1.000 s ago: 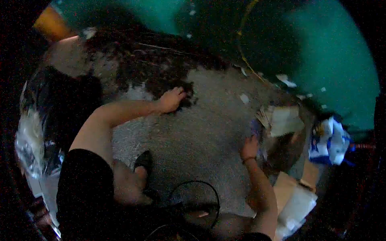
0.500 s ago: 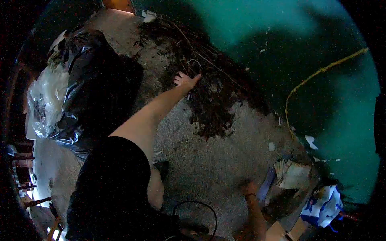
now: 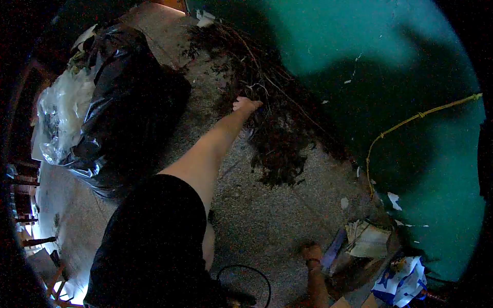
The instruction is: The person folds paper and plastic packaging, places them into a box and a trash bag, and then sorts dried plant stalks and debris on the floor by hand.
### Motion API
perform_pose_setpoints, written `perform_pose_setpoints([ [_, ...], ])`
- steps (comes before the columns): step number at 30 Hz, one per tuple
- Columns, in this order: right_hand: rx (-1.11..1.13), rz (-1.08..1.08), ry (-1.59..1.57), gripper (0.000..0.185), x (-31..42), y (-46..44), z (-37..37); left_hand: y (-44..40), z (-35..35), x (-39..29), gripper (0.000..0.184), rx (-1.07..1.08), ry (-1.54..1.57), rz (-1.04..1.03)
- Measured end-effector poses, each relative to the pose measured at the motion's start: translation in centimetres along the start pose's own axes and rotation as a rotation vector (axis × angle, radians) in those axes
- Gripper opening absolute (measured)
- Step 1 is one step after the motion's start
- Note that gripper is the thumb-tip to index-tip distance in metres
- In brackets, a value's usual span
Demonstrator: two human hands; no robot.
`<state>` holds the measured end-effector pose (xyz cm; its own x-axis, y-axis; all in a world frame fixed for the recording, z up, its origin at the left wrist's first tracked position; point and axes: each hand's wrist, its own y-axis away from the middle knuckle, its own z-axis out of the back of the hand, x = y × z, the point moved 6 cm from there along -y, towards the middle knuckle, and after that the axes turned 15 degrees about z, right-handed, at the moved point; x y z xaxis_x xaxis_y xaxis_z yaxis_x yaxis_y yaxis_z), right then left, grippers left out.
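Twigs lie in a big, dark, messy heap on the speckled floor, along the bottom of the green wall. Your left hand reaches far out from your black sleeve and is at the near side of the heap, by some thin pale stems. Its fingers look bent, but you can't tell if that grip has hold of any twigs. Your right hand is low down, well apart from the heap, with a dark band on its wrist. It is too dim to tell if its grip is closed or loose. Just beside that hand is a flat purple thing, and next to it are some old papers. A white and blue bag sits near the papers. To the left of the heap stands a fat black trash bag, with crinkly clear plastic on its left side. A yellow rope curves in front of the wall.
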<state>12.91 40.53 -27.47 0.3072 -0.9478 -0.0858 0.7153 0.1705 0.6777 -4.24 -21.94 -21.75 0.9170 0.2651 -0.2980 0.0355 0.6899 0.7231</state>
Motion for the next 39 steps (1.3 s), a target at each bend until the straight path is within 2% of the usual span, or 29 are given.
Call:
perform_pose_setpoints([
  [1,-0.118,0.062,0.008,0.052,0.5,0.2,0.8,-0.3,0.1,-0.1,0.109,-0.024,-0.025,-0.067],
  [2,-0.12,0.063,0.008,0.052,0.2,0.0,1.0,-0.7,-0.2,-0.3,0.105,-0.047,-0.05,-0.133],
  [3,0.03,0.034,-0.036,0.049,-0.6,-0.8,0.3,-2.8,-1.9,-0.9,0.105,-0.047,-0.044,-0.138],
  [4,0.183,0.003,-0.081,0.048,-1.1,-0.9,-0.6,-6.9,-4.9,-0.3,0.088,0.063,0.452,0.099],
  [5,0.182,0.002,-0.082,0.048,-0.9,-0.3,-0.3,-8.4,-6.2,0.7,0.08,0.135,0.694,0.216],
  [6,0.03,0.034,-0.158,0.049,0.0,0.7,1.2,-9.3,-7.1,1.7,0.071,0.177,0.942,0.34],
  [7,-0.121,0.064,-0.233,0.05,0.7,1.5,2.7,-10.6,-6.2,1.7,0.065,0.064,0.372,0.032],
  [9,-0.074,0.021,-0.22,0.052,0.5,1.7,2.5,-9.6,-6.9,2.4,0.06,-0.052,-0.205,-0.271],
  [11,-0.025,-0.019,-0.209,0.054,0.1,1.9,2.2,-8.0,-9.1,4.5,0.065,0.225,-0.131,-0.34],
  [12,-0.041,0.037,-0.186,0.053,0.0,1.6,2.1,-7.1,-10.1,5.7,0.067,0.362,-0.093,-0.37],
  [13,-0.058,0.092,-0.163,0.053,-0.1,1.2,1.8,-3.5,-9.0,6.6,0.07,0.416,-0.115,-0.34],
  [17,-0.076,0.091,-0.19,0.05,-1.3,-0.3,0.1,13.0,-4.3,8.6,0.084,0.501,-0.191,-0.179],
  [19,0.072,0.139,-0.178,0.049,-0.2,-0.4,1.0,13.6,-6.2,9.1,0.091,0.629,-0.122,-0.188],
  [20,0.12,0.158,-0.173,0.048,0.0,-0.6,1.2,13.7,-7.8,9.2,0.098,0.76,-0.057,-0.198],
  [22,0.353,0.074,-0.267,0.055,-1.1,-0.9,-0.4,9.3,-15.2,10.1,0.099,0.825,-0.039,-0.159],
  [23,0.432,0.045,-0.294,0.058,-1.9,-0.9,-1.7,10.0,-16.1,11.0,0.1,0.86,-0.028,-0.136],
  [24,0.351,0.043,-0.288,0.058,-2.6,-0.7,-1.3,10.7,-17.0,11.8,0.1,0.896,-0.018,-0.113],
  [27,-0.265,0.018,-0.215,0.057,-4.3,0.7,3.0,20.3,-10.7,12.5,0.1,0.778,-0.156,-0.184],
  [29,-0.363,-0.014,-0.238,0.057,-5.1,1.0,3.8,22.2,-9.0,13.0,0.1,0.73,-0.365,-0.177],
  [30,-0.304,-0.015,-0.268,0.057,-4.9,1.0,3.1,22.5,-8.7,12.8,0.086,0.864,-0.496,-0.146],
  [31,-0.217,-0.01,-0.298,0.057,-4.7,0.9,2.1,20.8,-8.1,12.4,0.086,0.861,-0.491,-0.147],
  [32,-0.124,-0.007,-0.316,0.057,-4.4,1.0,0.8,19.9,-7.7,11.6,0.069,0.958,-0.502,-0.366],
  [34,-0.069,-0.021,-0.339,0.056,-4.4,1.4,-0.7,18.3,-7.0,8.8,0.043,0.781,-0.619,-0.56],
  [35,-0.086,-0.032,-0.346,0.056,-4.6,1.7,-0.8,17.6,-5.4,6.7,0.031,0.51,-0.717,-0.521],
  [37,-0.156,-0.054,-0.361,0.056,-5.3,2.2,-0.1,9.1,-8.1,0.5,0.031,0.136,-0.628,-1.199],
  [39,-0.209,-0.07,-0.376,0.055,-5.9,2.5,0.3,12.7,0.1,-0.6,0.032,-0.035,-0.372,-0.992],
])
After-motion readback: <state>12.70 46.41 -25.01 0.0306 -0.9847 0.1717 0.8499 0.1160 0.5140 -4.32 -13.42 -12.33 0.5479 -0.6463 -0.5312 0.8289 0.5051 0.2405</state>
